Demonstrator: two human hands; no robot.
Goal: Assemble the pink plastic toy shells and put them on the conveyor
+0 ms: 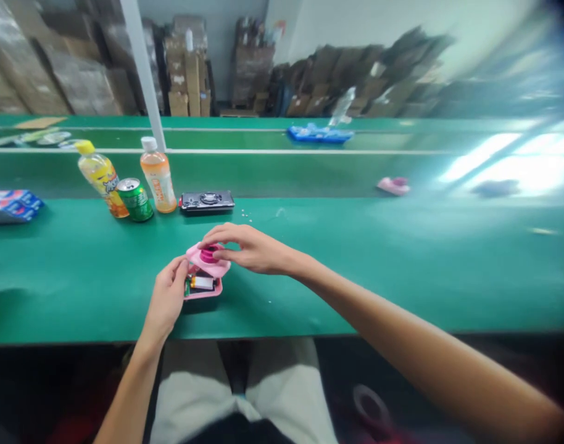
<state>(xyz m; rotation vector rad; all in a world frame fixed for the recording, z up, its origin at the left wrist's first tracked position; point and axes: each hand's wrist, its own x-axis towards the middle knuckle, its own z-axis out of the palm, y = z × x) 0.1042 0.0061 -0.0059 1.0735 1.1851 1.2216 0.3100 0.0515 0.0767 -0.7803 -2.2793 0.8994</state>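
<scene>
My left hand (168, 295) grips the left side of an opened pink plastic case, its thumb and fingers pinched at the edge. The lower pink shell (211, 294) sits low over the green table, with a white block-shaped part (202, 282) and a bit of green board inside. Tilted above it is the pink cover (223, 269), which carries a magenta round ring (208, 254). My right hand (247, 248) closes on this cover from above and the right, thumb against the ring and fingers over the far edge. My left fingertips hide part of the joint between the halves.
Beyond my hands stand a yellow-capped bottle (99, 179), a green can (134, 200), an orange drink bottle (158, 176) and a black device (207, 202). Blue-and-white boxes (13, 206) lie left. A pink part (393, 185) and a blue tray (319, 133) rest farther off.
</scene>
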